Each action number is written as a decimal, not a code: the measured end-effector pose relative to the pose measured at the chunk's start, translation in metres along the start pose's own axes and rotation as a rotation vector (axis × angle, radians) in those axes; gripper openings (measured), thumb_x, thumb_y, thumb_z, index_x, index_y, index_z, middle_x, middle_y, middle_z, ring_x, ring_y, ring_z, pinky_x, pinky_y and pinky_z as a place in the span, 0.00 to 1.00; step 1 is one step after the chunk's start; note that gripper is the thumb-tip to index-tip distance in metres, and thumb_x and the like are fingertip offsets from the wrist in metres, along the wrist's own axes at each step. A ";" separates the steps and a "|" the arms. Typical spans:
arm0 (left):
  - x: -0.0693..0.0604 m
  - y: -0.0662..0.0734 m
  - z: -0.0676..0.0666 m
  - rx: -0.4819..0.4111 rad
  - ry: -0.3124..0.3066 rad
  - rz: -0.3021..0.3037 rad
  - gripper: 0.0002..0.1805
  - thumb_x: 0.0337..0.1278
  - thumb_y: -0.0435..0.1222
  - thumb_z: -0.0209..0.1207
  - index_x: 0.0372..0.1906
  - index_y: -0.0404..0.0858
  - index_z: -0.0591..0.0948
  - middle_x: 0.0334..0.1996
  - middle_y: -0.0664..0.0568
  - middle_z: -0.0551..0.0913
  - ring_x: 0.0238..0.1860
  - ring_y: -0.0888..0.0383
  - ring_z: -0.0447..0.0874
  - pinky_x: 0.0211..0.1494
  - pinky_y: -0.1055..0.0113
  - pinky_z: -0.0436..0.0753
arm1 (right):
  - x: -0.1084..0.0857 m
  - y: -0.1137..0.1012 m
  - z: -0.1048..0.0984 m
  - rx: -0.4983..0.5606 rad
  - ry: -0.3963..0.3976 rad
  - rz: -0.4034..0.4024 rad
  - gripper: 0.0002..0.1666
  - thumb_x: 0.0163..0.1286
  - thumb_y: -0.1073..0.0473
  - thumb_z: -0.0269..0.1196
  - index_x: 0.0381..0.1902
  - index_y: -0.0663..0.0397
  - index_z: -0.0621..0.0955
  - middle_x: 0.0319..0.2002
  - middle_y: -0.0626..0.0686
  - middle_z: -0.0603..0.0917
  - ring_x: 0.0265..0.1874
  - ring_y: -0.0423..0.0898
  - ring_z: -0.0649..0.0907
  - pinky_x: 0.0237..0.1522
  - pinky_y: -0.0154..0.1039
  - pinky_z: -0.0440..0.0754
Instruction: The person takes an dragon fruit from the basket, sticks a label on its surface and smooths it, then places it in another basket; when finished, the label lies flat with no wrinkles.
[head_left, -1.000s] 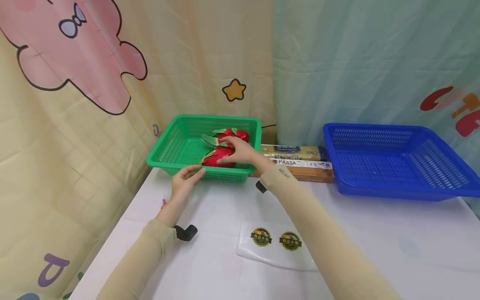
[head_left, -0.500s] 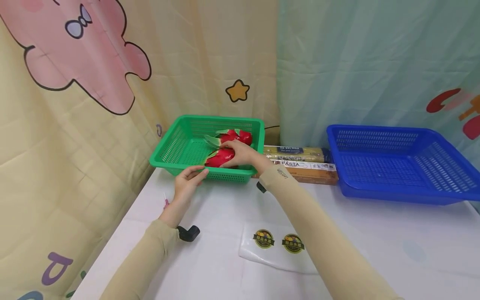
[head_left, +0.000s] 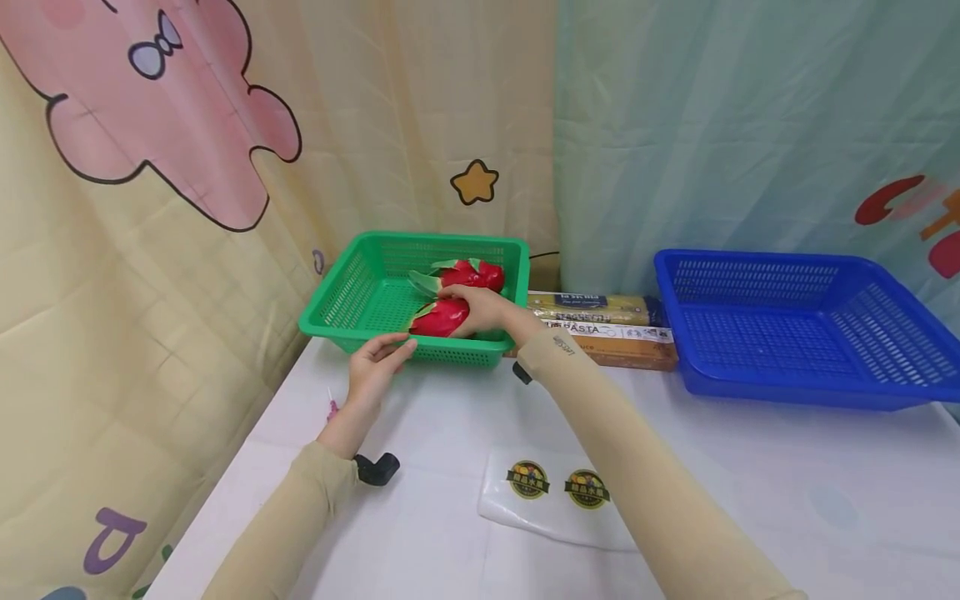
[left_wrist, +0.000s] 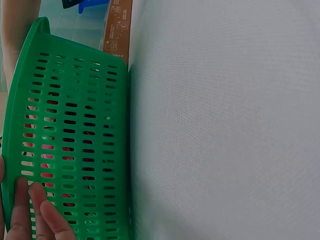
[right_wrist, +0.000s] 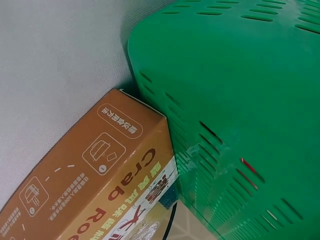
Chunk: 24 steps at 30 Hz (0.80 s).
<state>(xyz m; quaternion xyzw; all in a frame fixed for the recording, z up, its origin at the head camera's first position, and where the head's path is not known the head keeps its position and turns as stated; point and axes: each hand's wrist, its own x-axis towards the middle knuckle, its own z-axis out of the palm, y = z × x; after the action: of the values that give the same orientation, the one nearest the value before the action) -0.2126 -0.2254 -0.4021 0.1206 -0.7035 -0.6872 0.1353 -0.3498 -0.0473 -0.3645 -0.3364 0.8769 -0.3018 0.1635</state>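
A green basket [head_left: 318, 321] stands at the back left of the table, with two red dragon fruits in its right half. My right hand [head_left: 483, 310] reaches over the front rim and grips the nearer dragon fruit [head_left: 437, 319]; the fingertips are partly hidden. Behind it lies the other dragon fruit [head_left: 487, 275], green leaf tips pointing left. At the front rim, my left hand [head_left: 369, 371] holds the basket's edge. In the left wrist view, fingers [left_wrist: 49, 220] of that hand lie against the slotted outer wall. The right wrist view shows only the basket's outside, not the hand.
Right of the green basket lie a brown pasta box [head_left: 630, 350] and a yellow spaghetti pack [head_left: 618, 310]. A blue basket [head_left: 795, 387] stands further right. White plastic bags with round fruit labels [head_left: 528, 480] lie near the front. A small pink item [head_left: 332, 408] is by the left wrist.
My right hand has settled lower onto the nearer dragon fruit and closed round its right side. The left hand stays at the rim. The head view shifted slightly.
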 end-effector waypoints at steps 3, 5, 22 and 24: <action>-0.001 0.000 0.000 -0.001 -0.001 0.008 0.21 0.51 0.37 0.67 0.49 0.29 0.79 0.30 0.62 0.83 0.33 0.65 0.80 0.41 0.66 0.80 | 0.001 0.000 0.000 -0.012 -0.013 0.003 0.50 0.50 0.53 0.74 0.69 0.39 0.64 0.63 0.51 0.67 0.61 0.50 0.64 0.49 0.44 0.77; -0.001 0.000 0.000 0.005 -0.002 0.007 0.21 0.52 0.37 0.67 0.49 0.29 0.79 0.29 0.63 0.82 0.33 0.65 0.80 0.42 0.66 0.80 | 0.001 0.000 0.000 -0.026 -0.017 0.008 0.49 0.50 0.53 0.74 0.69 0.39 0.65 0.63 0.51 0.68 0.61 0.50 0.65 0.50 0.45 0.77; 0.002 -0.004 0.000 0.023 0.001 0.011 0.20 0.52 0.37 0.67 0.48 0.31 0.80 0.30 0.63 0.83 0.34 0.65 0.81 0.43 0.64 0.80 | -0.012 -0.001 -0.002 -0.139 0.096 -0.010 0.45 0.50 0.44 0.73 0.66 0.40 0.70 0.60 0.52 0.73 0.57 0.50 0.69 0.50 0.45 0.77; 0.002 -0.004 -0.001 0.019 0.002 0.018 0.19 0.52 0.37 0.67 0.48 0.32 0.81 0.30 0.63 0.83 0.34 0.65 0.81 0.41 0.65 0.80 | -0.015 -0.002 -0.005 -0.145 0.109 -0.019 0.46 0.49 0.44 0.73 0.66 0.40 0.70 0.60 0.53 0.73 0.57 0.50 0.69 0.50 0.45 0.77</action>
<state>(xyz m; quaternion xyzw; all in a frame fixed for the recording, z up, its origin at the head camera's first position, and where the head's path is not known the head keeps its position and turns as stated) -0.2146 -0.2272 -0.4064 0.1164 -0.7109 -0.6792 0.1410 -0.3403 -0.0358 -0.3586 -0.3387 0.9009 -0.2568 0.0881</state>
